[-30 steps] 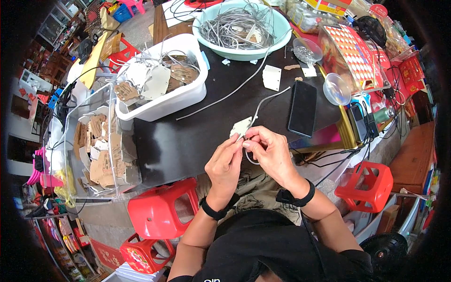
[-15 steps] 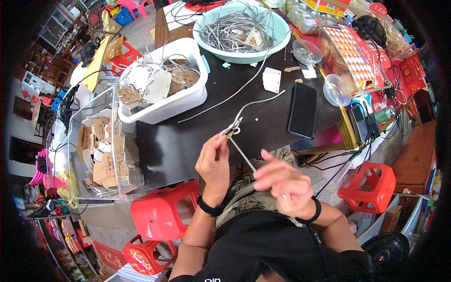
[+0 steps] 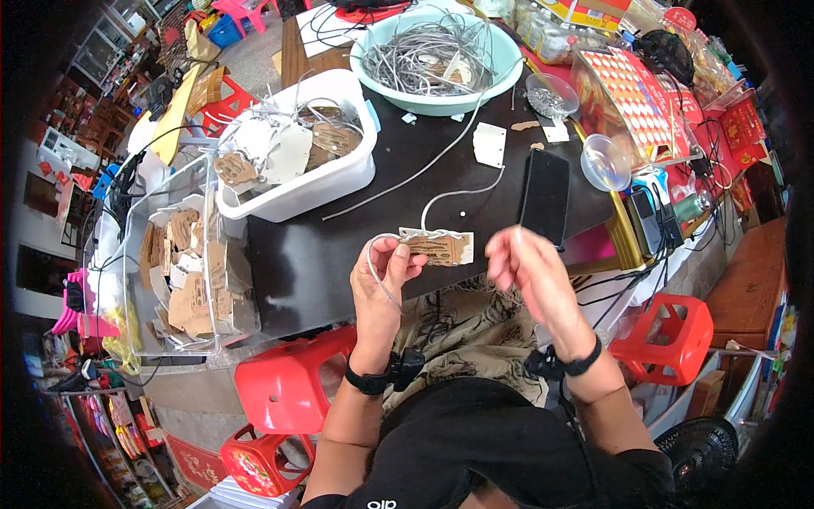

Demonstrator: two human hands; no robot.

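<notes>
My left hand [image 3: 383, 276] pinches a small brown cardboard tag [image 3: 438, 248] at the near edge of the dark table [image 3: 297, 263]. A thin grey wire [image 3: 380, 284] loops around the tag and down over my left fingers. My right hand [image 3: 527, 270] is blurred, raised to the right of the tag, with fingers pinched together; whether the wire's end is in them I cannot tell. Another grey wire [image 3: 454, 192] lies on the table just beyond the tag.
A white tub [image 3: 339, 182] of wired tags stands at the back left and a teal basin [image 3: 509, 68] of grey wires behind it. A black phone [image 3: 544, 193] lies to the right. A clear bin [image 3: 136, 280] of cardboard pieces is left. Red stools [image 3: 292, 386] stand below.
The tag has turned flat in my left hand, with the wire now looped around it. My right hand has come up from my lap to beside the tag.
</notes>
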